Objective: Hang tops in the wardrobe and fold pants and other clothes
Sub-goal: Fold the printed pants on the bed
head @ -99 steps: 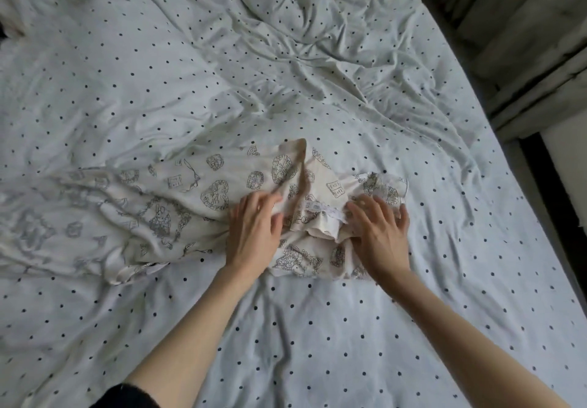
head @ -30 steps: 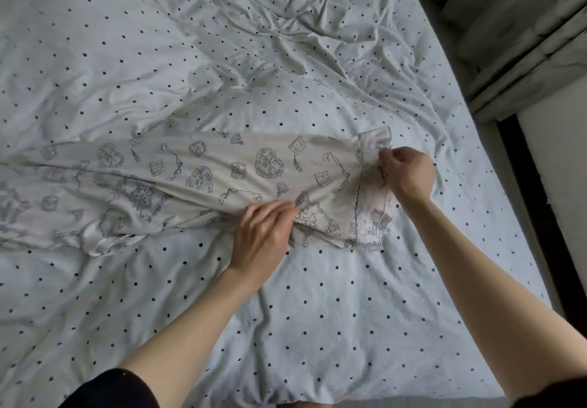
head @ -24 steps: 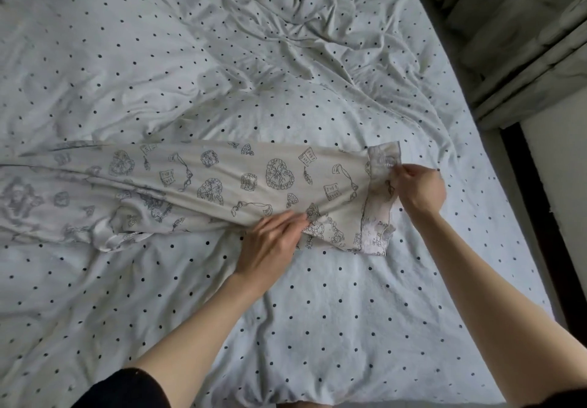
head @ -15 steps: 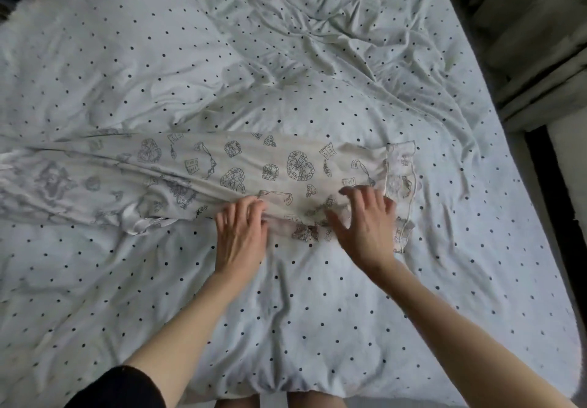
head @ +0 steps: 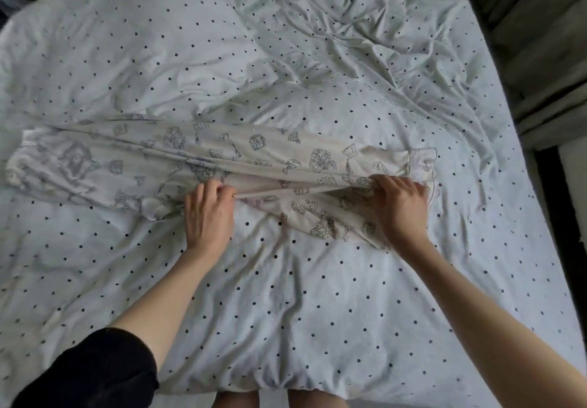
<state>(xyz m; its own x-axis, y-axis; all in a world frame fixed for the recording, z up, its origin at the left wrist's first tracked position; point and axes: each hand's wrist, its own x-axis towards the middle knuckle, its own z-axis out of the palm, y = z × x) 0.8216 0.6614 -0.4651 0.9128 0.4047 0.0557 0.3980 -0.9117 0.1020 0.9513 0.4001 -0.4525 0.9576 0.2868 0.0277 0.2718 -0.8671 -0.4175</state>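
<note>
Cream pyjama pants [head: 254, 156] with grey line drawings lie stretched left to right across the bed, waistband at the right end. My left hand [head: 208, 213] pinches the near edge of the fabric around the middle of the pants. My right hand [head: 398, 206] grips the near edge close to the waistband. Between the two hands the fabric is pulled into a taut fold. The leg ends at the far left are blurred.
A white duvet with black dots [head: 286, 312] covers the whole bed, rumpled into folds at the far right [head: 365, 26]. Grey curtains [head: 540, 42] and a dark floor strip [head: 559, 217] run along the bed's right side. My feet [head: 279, 399] show below the near edge.
Both hands, flat on the pants half a second ago, have closed on the near edge. My right hand has moved from the waistband's end toward the near edge; the pants lie longer and straighter.
</note>
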